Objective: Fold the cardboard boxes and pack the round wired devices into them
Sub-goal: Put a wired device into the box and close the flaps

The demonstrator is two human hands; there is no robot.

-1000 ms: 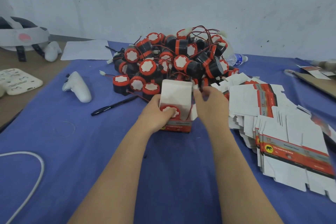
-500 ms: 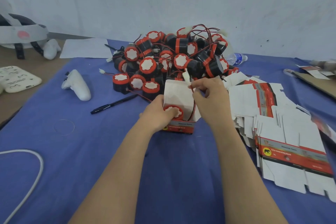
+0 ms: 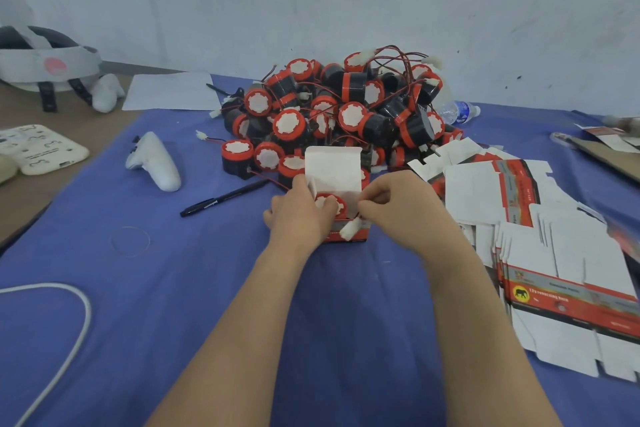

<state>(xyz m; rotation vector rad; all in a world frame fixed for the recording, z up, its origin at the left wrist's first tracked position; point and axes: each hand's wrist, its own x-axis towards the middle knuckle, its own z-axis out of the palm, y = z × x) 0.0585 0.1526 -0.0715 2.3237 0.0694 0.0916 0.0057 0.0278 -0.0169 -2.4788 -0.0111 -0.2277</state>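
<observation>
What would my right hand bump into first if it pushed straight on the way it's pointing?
Likely the right hand meets the round device inside the open box; depth is unclear.

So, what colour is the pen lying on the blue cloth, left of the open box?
The pen is black; the head view shows it best.

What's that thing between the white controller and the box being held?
A black pen lies on the blue cloth between the white controller and the box, in the head view.
</observation>
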